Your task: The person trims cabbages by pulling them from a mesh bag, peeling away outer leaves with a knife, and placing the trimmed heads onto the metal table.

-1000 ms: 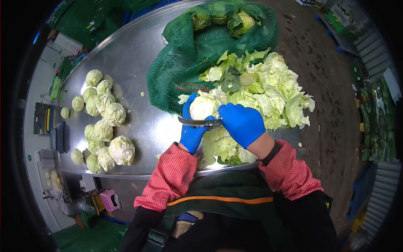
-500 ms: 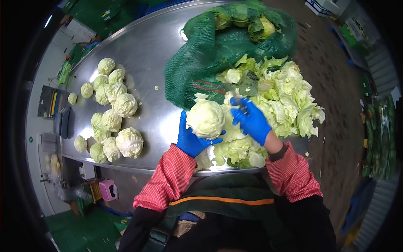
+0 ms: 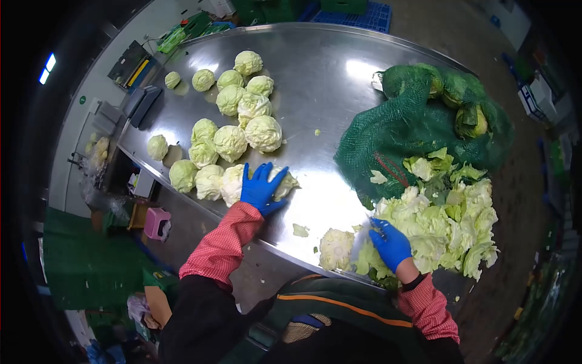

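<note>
The left hand (image 3: 260,191) lies over the near side of the counter (image 3: 309,79), its fingers spread wide rather than clenched, against a cabbage (image 3: 285,183) that shows mostly to the right of the palm. That cabbage rests at the near right end of a loose group of trimmed-looking cabbages (image 3: 230,144), with a neighbouring cabbage (image 3: 233,184) just on the other side of the hand. Setting it down well would seem to call for a light, flat touch: let the counter take the weight, steady the round side until it stops rocking, then lift the fingers straight up so the neighbour is not nudged toward the near edge. The right hand (image 3: 393,246) is well apart, beside the heap of loose leaves (image 3: 442,224), with its fingers partly curled; a pale blur lies next to them, and I cannot tell whether they grasp anything. If a blade is there, it would be best kept low and pointed away from the other hand. Another cabbage (image 3: 336,250) sits near the counter's edge, so sleeve and elbow should pass clear of it. The green net (image 3: 388,127) lies farther back.
</note>
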Available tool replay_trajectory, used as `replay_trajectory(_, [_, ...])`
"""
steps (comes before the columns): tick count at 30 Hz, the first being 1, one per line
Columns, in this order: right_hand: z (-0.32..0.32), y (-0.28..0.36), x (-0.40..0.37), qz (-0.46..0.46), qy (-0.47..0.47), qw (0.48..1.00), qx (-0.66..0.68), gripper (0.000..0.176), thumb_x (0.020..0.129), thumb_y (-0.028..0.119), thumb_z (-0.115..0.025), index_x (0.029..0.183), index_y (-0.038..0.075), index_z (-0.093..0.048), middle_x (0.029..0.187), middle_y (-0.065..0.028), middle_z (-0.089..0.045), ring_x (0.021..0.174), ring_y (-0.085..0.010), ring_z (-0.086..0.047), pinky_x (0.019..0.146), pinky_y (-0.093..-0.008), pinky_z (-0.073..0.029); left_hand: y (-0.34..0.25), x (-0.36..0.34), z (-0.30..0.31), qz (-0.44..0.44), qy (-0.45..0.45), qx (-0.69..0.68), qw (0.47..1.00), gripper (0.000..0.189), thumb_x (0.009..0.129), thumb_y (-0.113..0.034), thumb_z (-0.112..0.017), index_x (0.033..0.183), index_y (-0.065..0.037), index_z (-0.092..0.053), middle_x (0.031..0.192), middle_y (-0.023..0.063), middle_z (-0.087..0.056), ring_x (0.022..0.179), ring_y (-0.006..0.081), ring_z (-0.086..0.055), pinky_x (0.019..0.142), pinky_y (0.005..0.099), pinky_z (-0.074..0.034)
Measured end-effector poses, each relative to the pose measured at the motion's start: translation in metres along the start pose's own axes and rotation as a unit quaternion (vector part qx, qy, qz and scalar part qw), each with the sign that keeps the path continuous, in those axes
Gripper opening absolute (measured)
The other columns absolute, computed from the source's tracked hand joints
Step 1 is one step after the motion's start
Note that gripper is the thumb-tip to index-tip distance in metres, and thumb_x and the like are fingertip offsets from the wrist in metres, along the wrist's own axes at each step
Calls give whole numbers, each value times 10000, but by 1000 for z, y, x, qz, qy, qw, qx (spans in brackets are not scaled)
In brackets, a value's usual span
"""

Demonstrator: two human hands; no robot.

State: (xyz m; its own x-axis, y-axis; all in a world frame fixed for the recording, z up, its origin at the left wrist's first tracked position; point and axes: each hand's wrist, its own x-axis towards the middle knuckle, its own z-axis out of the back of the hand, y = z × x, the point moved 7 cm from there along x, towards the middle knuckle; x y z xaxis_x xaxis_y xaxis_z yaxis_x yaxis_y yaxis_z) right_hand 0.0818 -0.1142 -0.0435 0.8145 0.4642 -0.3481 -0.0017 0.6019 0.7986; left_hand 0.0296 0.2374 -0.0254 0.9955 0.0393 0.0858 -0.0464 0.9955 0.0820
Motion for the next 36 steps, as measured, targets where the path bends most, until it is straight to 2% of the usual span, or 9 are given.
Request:
replay_trajectory(5, [-23, 25, -12, 152, -23, 980, -129, 360, 902, 322, -595, 1215, 144, -606, 1061, -104, -659, 871, -278, -660, 748, -374, -535, 80, 17, -15, 110, 19, 28, 993, 927, 660, -545, -723, 1464, -303, -328, 1424, 174, -394, 1335, 340, -349, 1102, 653, -89])
replay_trajectory(9, [-35, 16, -31, 159, -15, 968, -195, 494, 902, 356, -570, 1353, 173, -488, 991, -91, -632, 820, -279, -652, 698, -400, -529, 144, 25, -34, 190, 46, 75, 978, 1001, 606, -456, -802, 1468, -333, -309, 1474, 150, -330, 1353, 353, -316, 1096, 642, -130])
replay_trajectory(11, [-35, 16, -45, 107, 52, 970, -210, 625, 885, 408, -588, 1422, 161, -386, 1014, -119, -624, 836, -298, -651, 702, -416, -527, 176, 34, -44, 349, 19, 48, 936, 1043, 597, -412, -826, 1481, -328, -278, 1500, 156, -285, 1355, 356, -307, 1072, 653, -173])
replay_trajectory(13, [-28, 18, -57, 69, 102, 963, -240, 681, 874, 430, -599, 1442, 153, -344, 1012, -136, -619, 852, -311, -649, 710, -424, -525, 153, 48, -15, 405, -111, 10, 908, 1026, 645, -370, -815, 1496, -283, -249, 1488, 175, -311, 1335, 369, -337, 1076, 607, -223])
replay_trajectory(16, [-34, -33, -58, 43, 68, 968, -236, 687, 851, 434, -620, 1413, 131, -367, 1031, -149, -581, 847, -312, -631, 710, -433, -515, 1, 80, 33, 3, -263, -231, 936, 882, 730, -251, -773, 1448, -40, -306, 1377, 198, -446, 1278, 365, -414, 1098, 439, -282])
replay_trajectory(19, [-34, -59, -61, 56, 27, 971, -232, 610, 857, 376, -613, 1370, 114, -412, 1030, -143, -563, 824, -307, -620, 698, -428, -512, -184, 97, 33, -189, -55, -513, 835, 859, 715, -176, -792, 1421, 8, -337, 1400, 180, -430, 1280, 313, -439, 1071, 401, -350])
replay_trajectory(20, [-33, -63, -62, 64, 15, 971, -228, 579, 861, 352, -610, 1353, 108, -428, 1029, -141, -557, 815, -306, -616, 694, -427, -512, -233, 104, 17, -176, 21, -634, 753, 937, 709, -237, -813, 1447, 9, -290, 1438, 187, -389, 1311, 320, -409, 1091, 404, -323])
replay_trajectory(25, [-2, -98, -73, 112, -39, 961, -248, 466, 876, 289, -577, 1298, 112, -488, 965, -136, -580, 765, -295, -644, 608, -403, -535, -392, 159, -17, -179, 84, -386, 901, 1104, 689, -414, -812, 1476, 25, -174, 1466, 262, -308, 1360, 400, -315, 1115, 435, -290])
replay_trajectory(36, [161, -219, -111, 59, -110, 956, -267, 296, 862, 305, -590, 1111, 146, -605, 941, -89, -596, 822, -276, -647, 664, -392, -528, -563, 191, 28, -323, 95, -434, 836, 1003, 748, -382, -770, 1500, -64, -188, 1512, 193, -287, 1380, 378, -293, 1122, 433, -275])
